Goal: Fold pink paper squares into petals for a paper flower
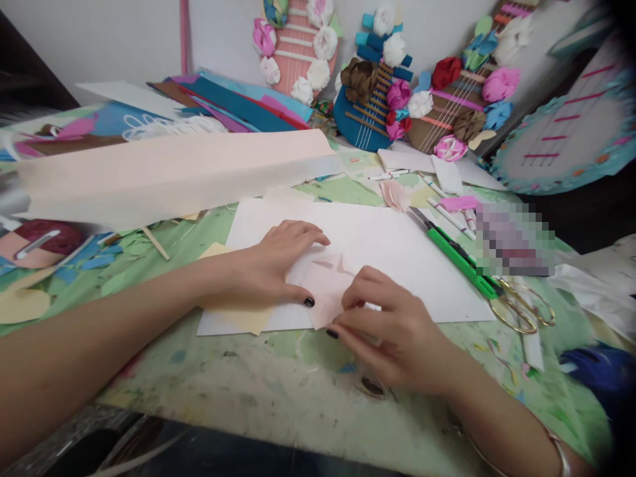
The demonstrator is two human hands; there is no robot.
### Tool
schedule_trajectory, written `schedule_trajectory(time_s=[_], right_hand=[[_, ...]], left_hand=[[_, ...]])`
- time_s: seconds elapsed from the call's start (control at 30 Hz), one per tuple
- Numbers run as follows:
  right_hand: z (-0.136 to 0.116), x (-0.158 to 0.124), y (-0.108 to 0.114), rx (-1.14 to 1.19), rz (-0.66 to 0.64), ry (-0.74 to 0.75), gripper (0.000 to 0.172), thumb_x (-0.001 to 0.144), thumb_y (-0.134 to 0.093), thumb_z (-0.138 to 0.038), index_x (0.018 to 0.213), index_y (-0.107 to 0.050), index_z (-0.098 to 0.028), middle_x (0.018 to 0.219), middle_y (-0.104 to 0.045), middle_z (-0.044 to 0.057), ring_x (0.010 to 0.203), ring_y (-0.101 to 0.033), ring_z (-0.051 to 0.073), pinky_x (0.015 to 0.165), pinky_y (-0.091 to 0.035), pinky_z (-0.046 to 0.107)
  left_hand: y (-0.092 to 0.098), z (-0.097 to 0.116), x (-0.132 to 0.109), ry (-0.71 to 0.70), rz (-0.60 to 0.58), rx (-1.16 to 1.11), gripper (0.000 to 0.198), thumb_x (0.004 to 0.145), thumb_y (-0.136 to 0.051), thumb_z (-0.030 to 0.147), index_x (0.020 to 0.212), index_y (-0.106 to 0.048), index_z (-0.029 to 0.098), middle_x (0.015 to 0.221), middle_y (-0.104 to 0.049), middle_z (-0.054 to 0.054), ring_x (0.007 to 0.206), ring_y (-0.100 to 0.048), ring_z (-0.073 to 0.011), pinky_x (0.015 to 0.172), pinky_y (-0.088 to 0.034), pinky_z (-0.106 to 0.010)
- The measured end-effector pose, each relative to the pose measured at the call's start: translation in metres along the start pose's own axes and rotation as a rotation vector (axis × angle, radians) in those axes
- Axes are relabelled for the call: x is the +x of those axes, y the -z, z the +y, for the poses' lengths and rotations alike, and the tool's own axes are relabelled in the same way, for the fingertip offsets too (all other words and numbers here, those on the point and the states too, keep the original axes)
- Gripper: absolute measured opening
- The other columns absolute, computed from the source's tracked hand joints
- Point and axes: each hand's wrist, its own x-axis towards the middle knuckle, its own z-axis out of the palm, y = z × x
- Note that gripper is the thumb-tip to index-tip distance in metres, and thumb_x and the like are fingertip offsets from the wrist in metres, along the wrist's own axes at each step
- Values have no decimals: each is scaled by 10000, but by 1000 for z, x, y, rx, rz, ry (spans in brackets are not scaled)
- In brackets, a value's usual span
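Note:
A small pale pink paper piece (325, 291) with creased folds at its top lies on a white board (432, 291). My left hand (278, 265) rests on the board at the paper's left, fingers stretched out, its thumb at the paper's edge. At the paper's lower right corner, the thumb and forefinger of my right hand (397, 324) are pinched together on it. Part of the paper is hidden behind those fingers. Pale yellow paper (243, 319) sticks out from under my left wrist.
A green utility knife (457, 258) lies across the board's right side, beside gold-handled scissors (514, 315). Behind stands a long folded peach sheet (173, 162). Paper-flower-covered guitar shapes (365, 119) lean against the wall. Paper scraps and white sticks (452, 218) litter the green table (278, 391).

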Motion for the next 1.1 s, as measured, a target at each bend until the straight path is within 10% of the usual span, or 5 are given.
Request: schedule_trajectory(time_s=[0.23,0.5,0.6,0.83,1.1], right_hand=[[23,-4,0,-104,253,-230,261,794,-473,-33,881,-678,-167,843,-611,74,811,-542,189,680,-449,324],[42,-9,3,-66,129,-335,318,722,-509,10,831,-720,-202,910,-666,39,854,-588,180,747,-481,321],[42,-7,3,-55,102,-402,298,722,-556,-18,882,-718,-210,922,-665,34,850,-600,175,743,-484,307],[46,-5,-2,-35,217,-509,245,717,-585,-35,904,-662,-172,887,-624,27,641,-553,111,607,-457,263],[55,-4,-4,-124,191,-644,314,688,-711,-171,993,-636,-194,1017,-628,67,956,-526,243,801,-425,381]], left_hand=[[-3,-13,6,-55,65,-14,731,603,-764,521,1193,-448,226,1330,-421,-104,1262,-321,-295,1020,-303,-426],[-4,-11,7,-166,365,74,62,821,-609,211,797,-556,191,1135,-578,-57,1103,-478,-210,957,-376,-368],[-4,-10,5,-210,485,107,123,858,-538,145,751,-585,184,1036,-615,-51,1023,-517,-199,911,-399,-373],[-4,1,1,-352,274,-5,76,817,-644,233,751,-649,195,996,-618,-56,985,-521,-200,910,-400,-375],[-14,-13,12,74,379,57,199,819,-588,327,925,-566,161,949,-586,-80,937,-488,-245,837,-407,-414]])
